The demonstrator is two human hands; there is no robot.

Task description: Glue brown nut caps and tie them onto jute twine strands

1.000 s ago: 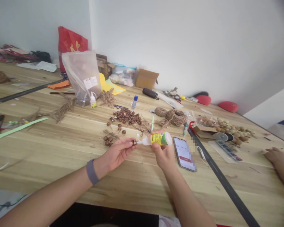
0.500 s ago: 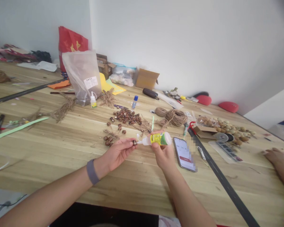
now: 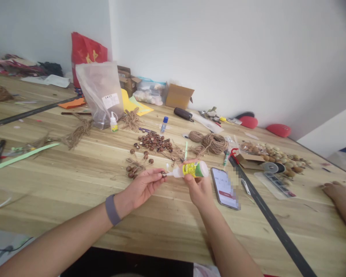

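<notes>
Between the thumb and fingers of my left hand (image 3: 147, 185) is a small brown nut shell (image 3: 163, 174), its pale inside partly showing. My right hand (image 3: 200, 188) is wrapped round a glue bottle (image 3: 193, 169) with a yellow and green label. The bottle lies nearly level, and its white nozzle meets the shell's opening. Just beyond my hands lies a heap of brown nut shells (image 3: 155, 142). A few round nut shells (image 3: 130, 169) rest on loose twine strands, close to my left hand.
A phone (image 3: 225, 188) lies right of my right hand. Twine balls (image 3: 215, 143), red scissors (image 3: 234, 152) and a glue stick (image 3: 164, 125) are farther back. A plastic bag (image 3: 99, 92) stands at back left. Another person's hand (image 3: 336, 190) rests on the table at far right.
</notes>
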